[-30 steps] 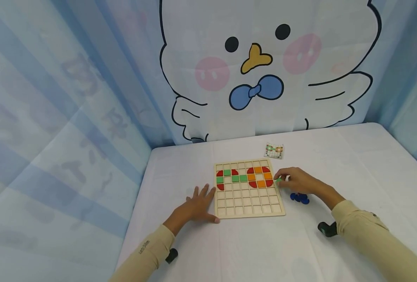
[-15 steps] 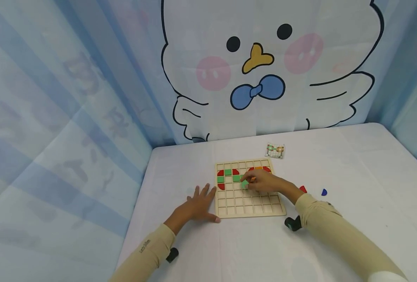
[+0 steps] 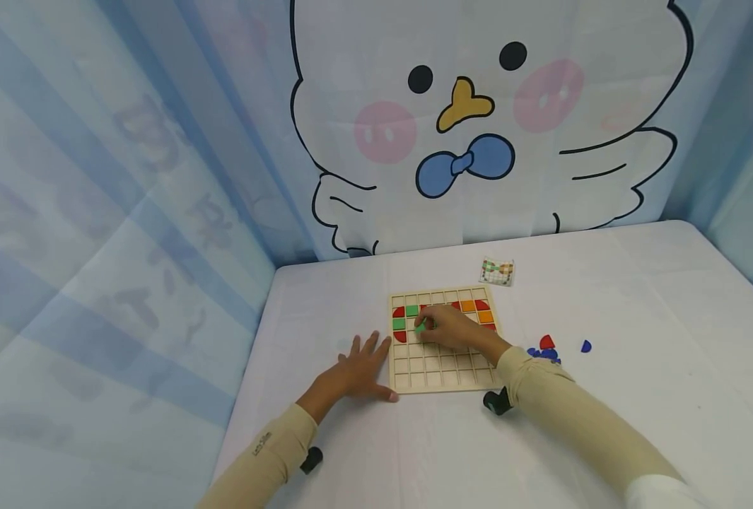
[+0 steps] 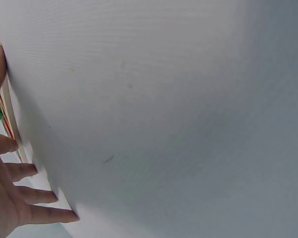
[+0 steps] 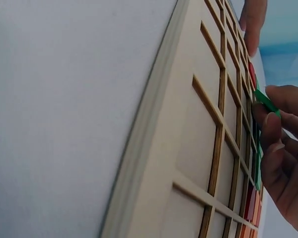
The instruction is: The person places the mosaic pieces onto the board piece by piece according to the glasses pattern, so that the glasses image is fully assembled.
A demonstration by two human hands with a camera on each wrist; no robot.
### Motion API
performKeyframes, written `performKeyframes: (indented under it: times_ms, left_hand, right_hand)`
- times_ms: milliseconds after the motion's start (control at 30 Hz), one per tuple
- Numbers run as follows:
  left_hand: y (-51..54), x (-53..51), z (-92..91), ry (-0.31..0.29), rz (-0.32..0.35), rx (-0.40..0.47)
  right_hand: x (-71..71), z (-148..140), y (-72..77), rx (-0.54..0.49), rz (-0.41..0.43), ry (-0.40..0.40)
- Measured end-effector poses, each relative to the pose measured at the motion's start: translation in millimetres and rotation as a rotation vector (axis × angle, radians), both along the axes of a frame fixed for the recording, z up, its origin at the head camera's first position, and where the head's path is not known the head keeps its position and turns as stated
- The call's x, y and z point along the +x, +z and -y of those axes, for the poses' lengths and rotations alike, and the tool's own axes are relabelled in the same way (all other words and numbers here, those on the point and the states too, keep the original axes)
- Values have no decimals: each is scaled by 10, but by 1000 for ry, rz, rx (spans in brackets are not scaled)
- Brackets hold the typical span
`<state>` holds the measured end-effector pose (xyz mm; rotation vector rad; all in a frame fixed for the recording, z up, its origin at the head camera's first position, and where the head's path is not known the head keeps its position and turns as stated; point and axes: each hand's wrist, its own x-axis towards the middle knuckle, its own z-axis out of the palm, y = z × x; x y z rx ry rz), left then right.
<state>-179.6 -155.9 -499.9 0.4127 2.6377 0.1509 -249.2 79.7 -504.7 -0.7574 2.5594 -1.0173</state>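
Note:
My right hand (image 3: 455, 329) is over the wooden grid board (image 3: 445, 366), pinching a green square tile (image 5: 266, 101) between thumb and fingers. In the right wrist view that tile is tilted just above the grid. My left hand (image 3: 359, 369) lies with fingers spread on the white cloth, its fingertips and thumb at the board's left edge. Red quarter-round pieces (image 3: 399, 337), green squares (image 3: 411, 311) and orange squares (image 3: 486, 317) sit in cells of the upper rows. My right hand hides several of the middle cells.
Right of the board lie a pile of blue pieces (image 3: 548, 354), a red piece (image 3: 546, 342) and a lone blue piece (image 3: 586, 346). A small pattern card (image 3: 497, 272) lies behind the board. A printed curtain (image 3: 376, 226) closes the table's back.
My right hand has moved left from the board's right edge to over its middle-left, carrying the green tile. The blue and red loose pieces show again. My left hand has stayed put.

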Motion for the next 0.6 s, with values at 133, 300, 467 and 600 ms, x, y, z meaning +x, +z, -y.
performKeyframes:
  times_ms: [133, 300, 467, 600]
  left_hand:
    - [31, 9, -5, 2, 3, 4]
    - [63, 27, -10, 4, -3, 1]
    - [74, 33, -13, 4, 0, 5]
    - [72, 28, -10, 6, 1, 5]
  right_hand:
    - [8, 74, -6, -3, 31, 16]
    - [1, 130, -20, 23, -33, 56]
    - [-1, 166, -40, 76, -69, 28]
    - [9, 190, -41, 103, -83, -10]
